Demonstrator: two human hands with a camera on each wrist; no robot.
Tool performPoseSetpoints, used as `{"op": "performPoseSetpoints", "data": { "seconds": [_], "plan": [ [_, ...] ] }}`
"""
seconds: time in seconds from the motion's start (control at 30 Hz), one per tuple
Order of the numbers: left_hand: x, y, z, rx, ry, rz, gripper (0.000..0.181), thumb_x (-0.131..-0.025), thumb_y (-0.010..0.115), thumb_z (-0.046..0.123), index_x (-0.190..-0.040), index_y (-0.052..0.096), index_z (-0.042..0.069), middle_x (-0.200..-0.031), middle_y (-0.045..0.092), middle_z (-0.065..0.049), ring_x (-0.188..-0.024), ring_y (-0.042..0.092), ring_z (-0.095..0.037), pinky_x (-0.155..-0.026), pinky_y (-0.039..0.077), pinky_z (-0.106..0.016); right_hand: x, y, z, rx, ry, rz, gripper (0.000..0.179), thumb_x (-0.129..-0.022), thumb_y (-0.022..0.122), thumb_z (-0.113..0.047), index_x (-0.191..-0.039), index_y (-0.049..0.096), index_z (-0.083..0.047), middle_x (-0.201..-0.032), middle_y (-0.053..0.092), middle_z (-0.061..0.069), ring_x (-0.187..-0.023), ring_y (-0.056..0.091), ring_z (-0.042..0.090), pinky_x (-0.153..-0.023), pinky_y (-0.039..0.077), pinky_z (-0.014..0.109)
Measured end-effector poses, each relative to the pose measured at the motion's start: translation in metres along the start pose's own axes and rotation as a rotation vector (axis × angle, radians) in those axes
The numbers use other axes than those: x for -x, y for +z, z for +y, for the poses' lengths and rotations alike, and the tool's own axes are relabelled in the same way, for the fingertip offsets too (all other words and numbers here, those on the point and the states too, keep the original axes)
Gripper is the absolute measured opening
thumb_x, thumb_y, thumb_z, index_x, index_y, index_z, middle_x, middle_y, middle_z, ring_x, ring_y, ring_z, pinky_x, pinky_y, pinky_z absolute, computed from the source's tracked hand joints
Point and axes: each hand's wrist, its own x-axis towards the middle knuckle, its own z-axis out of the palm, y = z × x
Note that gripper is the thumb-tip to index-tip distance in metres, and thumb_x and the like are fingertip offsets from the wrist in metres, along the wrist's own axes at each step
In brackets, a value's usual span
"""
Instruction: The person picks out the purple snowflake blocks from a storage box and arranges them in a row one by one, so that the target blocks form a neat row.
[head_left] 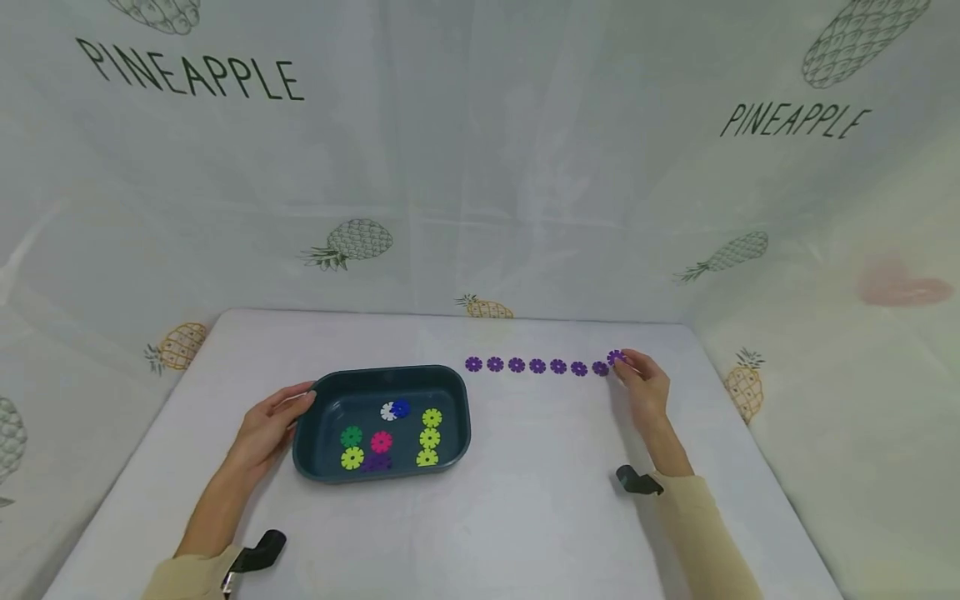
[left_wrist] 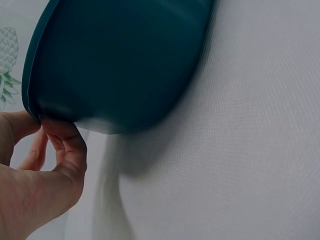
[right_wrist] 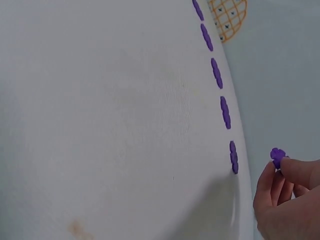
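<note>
My left hand [head_left: 264,429] grips the upper left rim of a dark teal tray [head_left: 330,467], thumb on one side and fingers on the other, as the left wrist view shows. Inside the tray lie flower-shaped plastic discs: several yellow-green [head_left: 430,438], one green [head_left: 351,437], one pink [head_left: 382,442], one white [head_left: 387,411], one blue [head_left: 402,408] and some purple [head_left: 377,462]. Between thumb and fingertips my right hand [head_left: 647,387] pinches a purple flower disc [right_wrist: 277,156], held above the right end of a row of purple discs [head_left: 537,366].
The row lies along the back of the white table [head_left: 540,517], right of the tray. Behind the table hangs a pale cloth [head_left: 525,167] printed with pineapples. Each sleeve has a black wrist device near it, the right one [head_left: 637,481] over the table.
</note>
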Motion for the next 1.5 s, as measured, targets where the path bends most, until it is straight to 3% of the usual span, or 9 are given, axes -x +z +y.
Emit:
{"op": "performPoseSetpoints", "data": {
  "seconds": [0.13,0.3,0.53,0.8,1.0,1.1,1.3,1.4,1.5],
  "plan": [
    [0.000,0.000,0.000,-0.009,-0.005,0.001,0.064,-0.094,0.071,0.051,-0.145,0.055,0.016,-0.110,0.066,0.022,-0.102,0.059,0.000,-0.080,0.049,-0.018,-0.003,-0.009,0.004,0.017,0.015,0.011,0.039,-0.099,0.067,-0.002,-0.135,0.058,0.010,-0.106,0.061,0.002,-0.095,0.063,0.006,-0.087,0.053,0.016],
    [-0.001,0.001,0.000,-0.006,0.008,-0.009,0.062,-0.095,0.071,0.050,-0.145,0.055,0.016,-0.114,0.067,0.019,-0.105,0.058,-0.002,-0.081,0.049,-0.018,-0.007,-0.018,0.008,0.185,0.003,0.009,0.036,-0.099,0.068,-0.006,-0.132,0.061,0.007,-0.106,0.065,0.000,-0.093,0.059,0.001,-0.079,0.050,0.010],
    [-0.002,0.001,0.001,0.006,0.012,-0.012,0.062,-0.095,0.071,0.049,-0.145,0.055,0.015,-0.116,0.067,0.016,-0.105,0.060,-0.002,-0.082,0.050,-0.017,-0.015,-0.026,0.010,0.411,-0.022,-0.025,0.034,-0.101,0.066,-0.009,-0.132,0.063,0.004,-0.120,0.067,0.018,-0.091,0.057,0.000,-0.075,0.047,0.008],
    [-0.002,0.001,-0.002,0.024,0.004,-0.001,0.061,-0.094,0.072,0.048,-0.144,0.057,0.017,-0.114,0.067,0.018,-0.102,0.060,0.000,-0.080,0.050,-0.017,-0.022,-0.023,0.007,0.605,-0.055,-0.085,0.031,-0.103,0.062,-0.008,-0.131,0.064,0.004,-0.126,0.064,0.026,-0.110,0.059,0.029,-0.080,0.046,0.016],
    [0.000,0.002,-0.001,0.001,-0.009,0.008,0.064,-0.094,0.072,0.051,-0.146,0.055,0.017,-0.113,0.066,0.020,-0.102,0.058,0.000,-0.079,0.049,-0.018,-0.027,-0.021,0.009,0.644,-0.081,-0.106,0.029,-0.103,0.058,-0.004,-0.130,0.063,0.006,-0.132,0.060,0.030,-0.124,0.055,0.043,-0.104,0.046,0.049],
    [0.000,0.002,-0.001,0.018,-0.010,0.003,0.060,-0.094,0.073,0.049,-0.143,0.057,0.019,-0.111,0.067,0.020,-0.101,0.059,0.000,-0.078,0.049,-0.018,-0.026,-0.022,0.007,0.637,-0.059,-0.117,0.031,-0.105,0.056,-0.007,-0.133,0.060,0.005,-0.133,0.058,0.028,-0.124,0.054,0.040,-0.102,0.047,0.045],
    [0.000,0.000,0.000,0.057,-0.002,0.006,0.049,-0.094,0.074,0.046,-0.136,0.063,0.022,-0.108,0.069,0.019,-0.097,0.060,-0.001,-0.075,0.049,-0.017,-0.016,-0.017,-0.001,0.583,-0.080,-0.148,0.034,-0.106,0.057,-0.013,-0.134,0.059,0.005,-0.128,0.061,0.027,-0.116,0.058,0.036,-0.079,0.045,0.016],
    [0.000,0.000,0.000,0.063,-0.001,0.007,0.047,-0.094,0.074,0.045,-0.135,0.063,0.023,-0.108,0.069,0.019,-0.098,0.060,-0.001,-0.075,0.049,-0.017,-0.012,-0.010,-0.004,0.568,-0.111,-0.159,0.033,-0.105,0.059,-0.012,-0.133,0.060,0.005,-0.128,0.062,0.027,-0.118,0.058,0.036,-0.085,0.046,0.019],
    [0.000,0.001,-0.001,0.072,-0.005,0.003,0.047,-0.094,0.074,0.044,-0.135,0.063,0.023,-0.108,0.069,0.019,-0.098,0.060,-0.001,-0.075,0.049,-0.017,-0.007,-0.004,-0.005,0.574,-0.139,-0.171,0.032,-0.105,0.059,-0.011,-0.133,0.060,0.005,-0.129,0.062,0.027,-0.120,0.058,0.037,-0.098,0.046,0.034]
  ]
}}
